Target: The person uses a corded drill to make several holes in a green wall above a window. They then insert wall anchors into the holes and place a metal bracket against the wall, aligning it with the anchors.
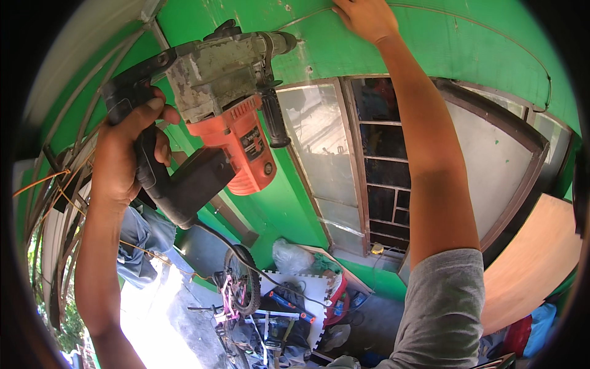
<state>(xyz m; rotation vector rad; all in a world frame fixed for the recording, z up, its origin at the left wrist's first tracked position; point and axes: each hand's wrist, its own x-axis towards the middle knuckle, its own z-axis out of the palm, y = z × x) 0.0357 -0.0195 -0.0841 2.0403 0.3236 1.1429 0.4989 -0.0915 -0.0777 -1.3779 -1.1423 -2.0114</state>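
Note:
My left hand (126, 141) is closed around the black rear handle of a rotary hammer drill (212, 80), which has a grey metal body and an orange motor housing. A black side handle (275, 117) hangs below its chuck (283, 43). The drill's nose points right, close to the green wall (319, 46); whether it touches cannot be told. My right hand (369, 19) is raised to the wall at the top edge, thumb stretched out, other fingers partly cut off. A thin cable (467, 21) runs along the wall behind that hand.
Below the wall is a window with a brown frame (353, 166), bars and an open pane (485, 147). A wood panel (534, 264) leans at right. Below stand a bicycle (243, 283) and mixed clutter; the drill's cord (227, 243) hangs there. Loose wires (67, 178) are at left.

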